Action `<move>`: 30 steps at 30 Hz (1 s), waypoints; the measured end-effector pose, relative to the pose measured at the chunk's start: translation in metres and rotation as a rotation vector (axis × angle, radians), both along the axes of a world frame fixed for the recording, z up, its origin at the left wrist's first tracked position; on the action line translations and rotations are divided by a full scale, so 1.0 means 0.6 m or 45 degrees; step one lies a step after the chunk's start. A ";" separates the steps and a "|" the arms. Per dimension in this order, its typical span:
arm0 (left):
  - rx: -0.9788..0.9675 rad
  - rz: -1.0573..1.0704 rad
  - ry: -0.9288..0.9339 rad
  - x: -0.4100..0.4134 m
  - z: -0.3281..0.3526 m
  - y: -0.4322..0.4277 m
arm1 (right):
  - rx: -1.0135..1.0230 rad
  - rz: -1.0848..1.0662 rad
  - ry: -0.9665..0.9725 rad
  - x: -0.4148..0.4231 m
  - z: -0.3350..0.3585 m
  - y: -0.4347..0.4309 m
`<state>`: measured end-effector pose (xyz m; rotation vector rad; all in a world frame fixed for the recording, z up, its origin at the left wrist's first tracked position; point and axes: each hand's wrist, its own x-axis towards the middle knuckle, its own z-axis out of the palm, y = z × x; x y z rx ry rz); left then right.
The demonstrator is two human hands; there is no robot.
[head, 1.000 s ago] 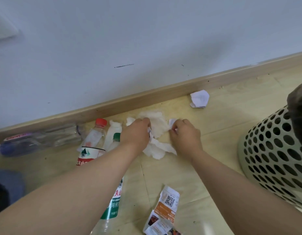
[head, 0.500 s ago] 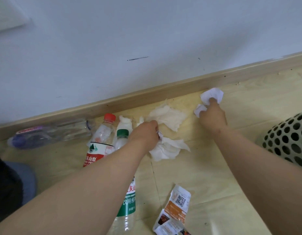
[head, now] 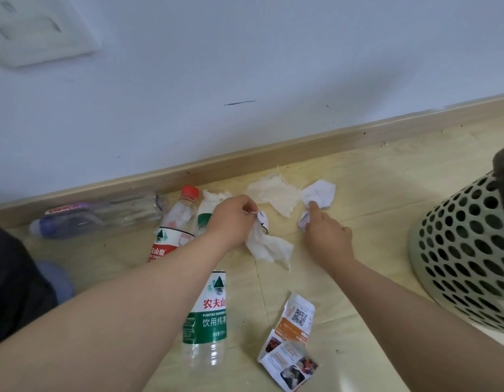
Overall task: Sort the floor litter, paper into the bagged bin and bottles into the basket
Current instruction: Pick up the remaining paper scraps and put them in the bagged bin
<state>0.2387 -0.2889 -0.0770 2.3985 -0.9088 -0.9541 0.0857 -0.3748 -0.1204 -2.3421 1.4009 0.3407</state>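
My left hand pinches a white tissue that trails onto the wooden floor. My right hand grips a crumpled white paper near the skirting board. A flat tissue lies between the two hands, and another tissue lies behind my left hand. Three clear bottles lie left of centre: a red-capped bottle, a green-labelled bottle under my left forearm, and a purple-labelled bottle by the wall. A printed leaflet lies near the bottom.
A pale perforated basket stands at the right, with a dark bag edge above it. The wall and wooden skirting run behind the litter. Dark clothing fills the left edge.
My right hand went from the tissue pile to the crumpled paper by the skirting, took hold of it and drew it left. My left hand kept its tissue, lifting it slightly.
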 end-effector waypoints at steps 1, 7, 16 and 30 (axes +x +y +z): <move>-0.022 -0.005 -0.017 0.000 0.007 0.003 | 0.002 0.032 0.008 -0.003 0.001 0.007; -0.106 0.020 0.002 0.014 0.047 0.045 | 0.148 0.204 0.063 -0.005 0.026 0.045; -0.175 0.173 0.057 0.052 0.087 0.145 | 0.330 0.775 0.322 0.013 0.068 0.128; -0.222 0.626 0.243 0.085 0.065 0.275 | 0.007 0.280 0.081 -0.015 0.097 0.137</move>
